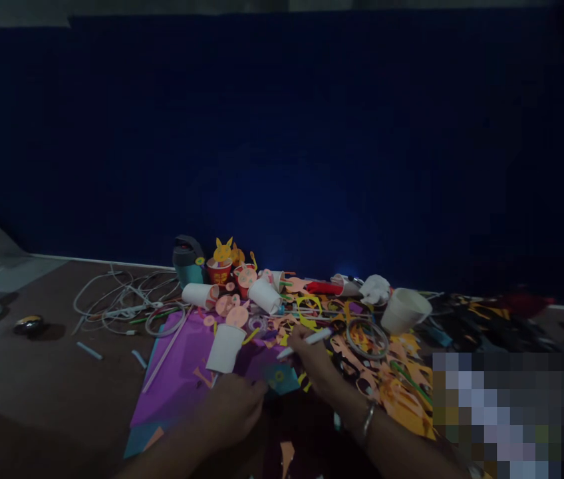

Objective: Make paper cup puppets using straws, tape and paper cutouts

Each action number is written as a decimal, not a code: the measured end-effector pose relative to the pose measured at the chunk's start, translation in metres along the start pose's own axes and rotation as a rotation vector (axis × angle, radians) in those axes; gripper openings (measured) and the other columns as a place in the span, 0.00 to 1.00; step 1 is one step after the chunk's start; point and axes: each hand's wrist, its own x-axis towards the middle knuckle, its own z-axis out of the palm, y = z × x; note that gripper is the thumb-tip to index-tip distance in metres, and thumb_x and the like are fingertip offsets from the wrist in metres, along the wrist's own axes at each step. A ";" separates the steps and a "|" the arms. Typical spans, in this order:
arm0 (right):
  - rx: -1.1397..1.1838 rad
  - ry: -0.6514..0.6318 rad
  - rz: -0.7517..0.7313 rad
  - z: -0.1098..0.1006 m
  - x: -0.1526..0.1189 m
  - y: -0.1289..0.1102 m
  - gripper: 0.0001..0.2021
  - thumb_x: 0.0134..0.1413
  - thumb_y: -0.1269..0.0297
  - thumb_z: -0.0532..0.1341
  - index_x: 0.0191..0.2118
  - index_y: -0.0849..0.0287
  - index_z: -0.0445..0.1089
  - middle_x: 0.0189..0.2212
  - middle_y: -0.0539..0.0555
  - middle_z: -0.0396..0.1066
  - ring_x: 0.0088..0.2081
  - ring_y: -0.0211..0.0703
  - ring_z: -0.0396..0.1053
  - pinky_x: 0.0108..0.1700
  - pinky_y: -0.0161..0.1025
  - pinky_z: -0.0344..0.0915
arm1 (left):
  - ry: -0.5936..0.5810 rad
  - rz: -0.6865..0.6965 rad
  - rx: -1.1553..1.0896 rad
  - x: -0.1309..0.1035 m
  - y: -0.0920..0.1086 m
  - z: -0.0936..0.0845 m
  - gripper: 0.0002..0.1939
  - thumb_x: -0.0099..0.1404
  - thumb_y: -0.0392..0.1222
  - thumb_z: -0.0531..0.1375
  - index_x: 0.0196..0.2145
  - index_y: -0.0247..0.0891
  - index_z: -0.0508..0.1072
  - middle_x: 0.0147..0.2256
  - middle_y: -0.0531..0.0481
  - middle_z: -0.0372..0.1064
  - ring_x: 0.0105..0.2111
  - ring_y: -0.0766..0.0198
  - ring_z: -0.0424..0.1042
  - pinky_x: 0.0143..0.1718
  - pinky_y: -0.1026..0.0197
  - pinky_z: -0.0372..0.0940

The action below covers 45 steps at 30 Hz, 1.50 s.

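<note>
The right hand (314, 359) grasps a white pen (318, 336) slantwise, apparently for control; the left hand (236, 406), grip indeterminable, sits beside the teal card (288, 379), possibly steadying it.

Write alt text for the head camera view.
A person's right hand holds a white marker, with the left hand beside a small teal piece. Around them, purple paper, paper cups and orange scraps clutter a brown surface before a dark blue backdrop.
</note>
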 end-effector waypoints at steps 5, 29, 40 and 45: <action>0.279 0.163 -0.071 -0.036 0.012 -0.034 0.17 0.49 0.51 0.51 0.21 0.54 0.46 0.12 0.41 0.46 0.14 0.31 0.44 0.16 0.31 0.43 | 0.015 -0.045 0.065 0.001 0.001 0.007 0.12 0.64 0.40 0.46 0.43 0.43 0.65 0.32 0.45 0.73 0.31 0.52 0.73 0.29 0.55 0.64; -0.120 0.130 -0.252 -0.065 0.012 -0.058 0.14 0.51 0.57 0.54 0.20 0.57 0.56 0.12 0.44 0.57 0.17 0.34 0.56 0.22 0.32 0.51 | 0.557 -0.166 0.068 0.064 0.005 -0.027 0.17 0.54 0.28 0.55 0.42 0.38 0.70 0.54 0.43 0.61 0.56 0.48 0.53 0.55 0.44 0.46; -0.102 0.014 -0.253 -0.059 -0.002 -0.063 0.14 0.53 0.55 0.53 0.22 0.56 0.57 0.13 0.45 0.59 0.17 0.35 0.57 0.21 0.33 0.52 | 0.720 -0.041 -0.342 0.052 0.023 -0.044 0.07 0.62 0.35 0.53 0.36 0.42 0.70 0.36 0.47 0.71 0.42 0.56 0.65 0.48 0.50 0.55; -0.035 -0.019 -0.281 -0.057 -0.006 -0.066 0.14 0.52 0.57 0.52 0.20 0.56 0.55 0.13 0.44 0.55 0.17 0.34 0.55 0.21 0.32 0.51 | 0.670 -0.081 -0.574 0.053 0.026 -0.047 0.03 0.61 0.39 0.57 0.30 0.41 0.70 0.33 0.50 0.69 0.37 0.60 0.67 0.39 0.59 0.62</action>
